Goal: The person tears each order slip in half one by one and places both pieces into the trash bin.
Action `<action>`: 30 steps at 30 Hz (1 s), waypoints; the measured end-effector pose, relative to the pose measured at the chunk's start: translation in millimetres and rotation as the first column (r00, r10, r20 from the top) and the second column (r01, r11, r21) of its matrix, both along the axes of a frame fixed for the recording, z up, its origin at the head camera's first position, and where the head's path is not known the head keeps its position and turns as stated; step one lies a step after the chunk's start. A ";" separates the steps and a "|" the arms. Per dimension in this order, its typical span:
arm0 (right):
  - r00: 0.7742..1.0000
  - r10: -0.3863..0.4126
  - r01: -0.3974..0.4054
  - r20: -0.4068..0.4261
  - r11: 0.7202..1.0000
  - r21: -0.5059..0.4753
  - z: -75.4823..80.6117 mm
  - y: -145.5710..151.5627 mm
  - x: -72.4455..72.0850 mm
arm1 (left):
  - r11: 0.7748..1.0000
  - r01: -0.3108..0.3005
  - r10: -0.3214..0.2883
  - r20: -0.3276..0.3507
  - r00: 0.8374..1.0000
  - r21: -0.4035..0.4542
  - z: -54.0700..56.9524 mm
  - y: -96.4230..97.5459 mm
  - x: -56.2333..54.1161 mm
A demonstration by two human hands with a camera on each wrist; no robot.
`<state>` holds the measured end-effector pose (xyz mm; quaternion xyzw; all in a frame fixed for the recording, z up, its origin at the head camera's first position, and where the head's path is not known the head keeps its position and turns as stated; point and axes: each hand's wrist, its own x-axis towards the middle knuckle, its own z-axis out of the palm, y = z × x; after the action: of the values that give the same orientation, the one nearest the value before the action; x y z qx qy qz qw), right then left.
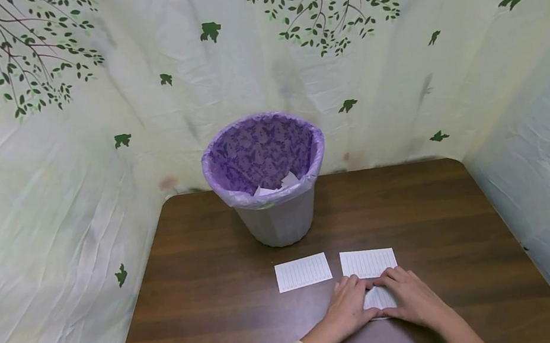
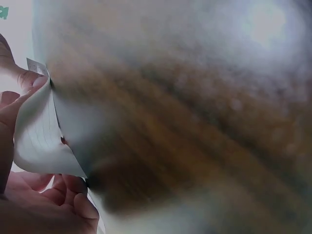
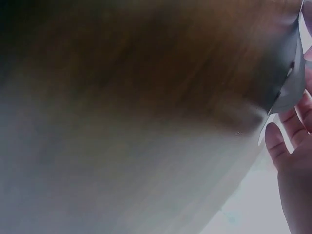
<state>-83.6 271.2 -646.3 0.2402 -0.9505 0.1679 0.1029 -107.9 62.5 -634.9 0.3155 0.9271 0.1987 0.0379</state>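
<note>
My left hand [image 1: 348,307] and right hand [image 1: 413,301] meet over a small lined paper [image 1: 379,298] near the front of the table, one on each side of it. The left wrist view shows this paper [image 2: 36,134] bent into a curve, its edges pinched between fingers and thumbs. In the right wrist view, fingers [image 3: 278,146] sit at the paper's edge. Just beyond my fingertips lies a lined card [image 1: 367,263], flat on the wood. A second lined card [image 1: 303,272] rests to its left, slightly tilted.
A grey bin [image 1: 283,221] with a purple patterned liner [image 1: 262,143] stands at the back of the brown table [image 1: 207,290]. White paper pieces [image 1: 277,185] lie inside it. Leaf-printed sheeting [image 1: 384,76] hangs behind and at both sides.
</note>
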 end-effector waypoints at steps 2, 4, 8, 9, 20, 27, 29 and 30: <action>1.000 -0.003 0.003 0.008 1.000 -0.003 0.8 -0.3 0.7 | 1.000 0.001 -0.001 0.008 1.000 0.008 0.9 0.4 -0.2; 1.000 -0.002 0.002 0.002 1.000 -0.007 1.5 -0.8 1.4 | 1.000 -0.004 0.004 0.017 1.000 0.015 1.5 1.2 -0.7; 1.000 0.005 -0.005 -0.024 1.000 -0.020 0.5 -2.5 2.2 | 1.000 -0.019 0.018 0.031 0.999 0.024 1.9 2.8 -1.7; 1.000 0.006 -0.007 -0.029 1.000 -0.023 0.3 -2.9 2.4 | 0.999 -0.022 0.021 0.032 0.999 0.028 2.0 3.1 -1.9; 0.999 0.029 -0.030 -0.028 0.999 -0.039 0.0 -5.7 4.1 | 0.996 -0.059 0.061 -0.016 0.998 0.067 0.4 3.5 -1.6; 0.999 0.027 -0.029 -0.043 0.999 -0.042 1.2 -6.3 4.8 | 0.993 -0.060 0.069 -0.078 0.995 0.105 -1.4 3.9 -2.2; 1.000 0.017 -0.018 -0.025 0.998 -0.053 1.7 -6.3 4.7 | 0.992 -0.063 0.071 -0.076 0.995 0.106 -0.3 3.6 -2.2; 1.000 0.010 -0.011 -0.015 0.998 -0.061 2.2 -6.3 4.7 | 0.993 -0.063 0.071 -0.077 0.995 0.105 0.1 3.4 -2.2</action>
<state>-78.9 264.9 -644.2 0.2431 -0.9429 0.1956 0.1163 -110.1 65.9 -634.8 0.2935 0.9266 0.2341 -0.0222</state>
